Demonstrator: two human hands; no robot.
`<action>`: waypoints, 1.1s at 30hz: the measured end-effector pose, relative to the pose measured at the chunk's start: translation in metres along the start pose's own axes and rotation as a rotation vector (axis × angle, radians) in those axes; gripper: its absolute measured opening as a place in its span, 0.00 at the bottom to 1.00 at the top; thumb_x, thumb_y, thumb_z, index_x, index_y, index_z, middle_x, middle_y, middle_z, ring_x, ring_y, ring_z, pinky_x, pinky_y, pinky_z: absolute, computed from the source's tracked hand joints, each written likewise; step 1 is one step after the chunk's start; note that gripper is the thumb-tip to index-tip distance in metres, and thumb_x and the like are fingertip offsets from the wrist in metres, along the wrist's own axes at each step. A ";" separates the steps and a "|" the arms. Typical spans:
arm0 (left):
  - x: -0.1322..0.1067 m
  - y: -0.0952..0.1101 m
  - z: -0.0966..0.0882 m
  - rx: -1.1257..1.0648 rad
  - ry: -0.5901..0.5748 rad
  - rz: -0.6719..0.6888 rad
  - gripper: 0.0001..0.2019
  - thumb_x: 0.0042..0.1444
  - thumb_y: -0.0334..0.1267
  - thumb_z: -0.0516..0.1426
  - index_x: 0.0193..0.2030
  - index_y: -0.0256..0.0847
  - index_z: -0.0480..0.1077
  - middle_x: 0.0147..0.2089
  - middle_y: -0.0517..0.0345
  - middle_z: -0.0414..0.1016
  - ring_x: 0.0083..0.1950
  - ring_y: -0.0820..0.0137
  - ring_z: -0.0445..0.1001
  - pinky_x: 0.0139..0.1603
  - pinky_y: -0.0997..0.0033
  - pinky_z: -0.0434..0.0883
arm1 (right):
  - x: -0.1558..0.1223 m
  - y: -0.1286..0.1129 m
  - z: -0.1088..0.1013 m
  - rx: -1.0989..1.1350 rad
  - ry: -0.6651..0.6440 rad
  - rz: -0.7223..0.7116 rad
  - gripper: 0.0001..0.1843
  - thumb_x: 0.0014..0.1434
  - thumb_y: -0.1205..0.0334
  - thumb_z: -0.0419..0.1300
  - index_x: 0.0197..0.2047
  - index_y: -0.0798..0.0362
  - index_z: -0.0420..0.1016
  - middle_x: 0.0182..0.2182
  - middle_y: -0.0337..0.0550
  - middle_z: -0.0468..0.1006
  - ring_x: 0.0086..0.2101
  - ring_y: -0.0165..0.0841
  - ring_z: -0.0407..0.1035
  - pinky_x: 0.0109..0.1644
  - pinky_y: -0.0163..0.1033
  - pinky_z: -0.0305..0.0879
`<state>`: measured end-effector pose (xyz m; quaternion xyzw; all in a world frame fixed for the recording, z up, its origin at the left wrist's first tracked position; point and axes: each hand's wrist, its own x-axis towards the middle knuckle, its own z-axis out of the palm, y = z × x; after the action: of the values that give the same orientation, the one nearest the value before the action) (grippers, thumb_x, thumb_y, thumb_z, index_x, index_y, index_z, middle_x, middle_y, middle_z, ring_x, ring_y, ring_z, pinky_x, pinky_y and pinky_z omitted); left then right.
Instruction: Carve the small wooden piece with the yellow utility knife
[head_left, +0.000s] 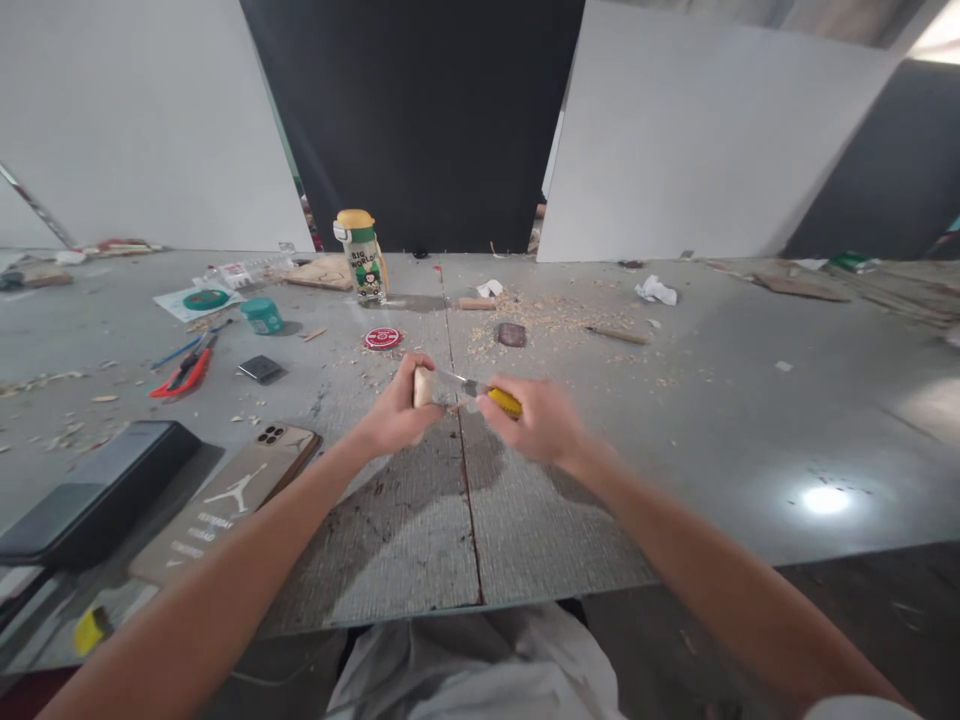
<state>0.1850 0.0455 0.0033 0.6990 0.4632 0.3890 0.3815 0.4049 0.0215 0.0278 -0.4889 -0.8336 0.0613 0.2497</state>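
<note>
Over the middle of the table, my left hand is closed around a small pale block that looks like wood. My right hand grips the yellow handle of a utility knife. Its blade points left toward the pale block; whether the edge touches it I cannot tell. A red round tin lies just beyond my left hand. Farther off, past my right hand, sits a dark brownish block among wood shavings.
A bottle with a yellow lid stands at the back. Leftward lie a teal jar, red-handled pliers, a small black box, a phone and a large black case. A thin wooden-handled tool and crumpled tissue lie right.
</note>
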 end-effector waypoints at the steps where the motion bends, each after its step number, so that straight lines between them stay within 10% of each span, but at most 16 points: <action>1: 0.000 -0.002 0.002 -0.067 0.008 -0.001 0.26 0.44 0.36 0.58 0.52 0.44 0.57 0.35 0.61 0.64 0.33 0.69 0.66 0.32 0.70 0.63 | 0.000 -0.007 -0.001 0.036 -0.018 -0.034 0.20 0.65 0.47 0.47 0.34 0.52 0.70 0.23 0.38 0.70 0.24 0.28 0.59 0.31 0.36 0.47; 11: 0.000 -0.004 0.010 -0.640 0.005 -0.078 0.26 0.41 0.36 0.62 0.49 0.42 0.61 0.39 0.58 0.70 0.36 0.71 0.70 0.39 0.69 0.68 | 0.025 -0.023 0.001 0.161 0.001 -0.081 0.18 0.67 0.50 0.45 0.35 0.52 0.66 0.24 0.37 0.69 0.25 0.28 0.59 0.31 0.36 0.47; 33: -0.002 0.000 0.006 -0.227 -0.142 0.077 0.30 0.46 0.35 0.62 0.57 0.42 0.62 0.55 0.50 0.67 0.47 0.66 0.69 0.44 0.68 0.68 | 0.008 -0.012 0.013 -0.028 -0.093 -0.101 0.23 0.68 0.45 0.45 0.43 0.50 0.74 0.29 0.42 0.76 0.28 0.32 0.65 0.31 0.37 0.47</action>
<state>0.1901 0.0428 0.0005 0.6943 0.3608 0.4031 0.4747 0.3862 0.0235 0.0238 -0.4464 -0.8687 0.0595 0.2064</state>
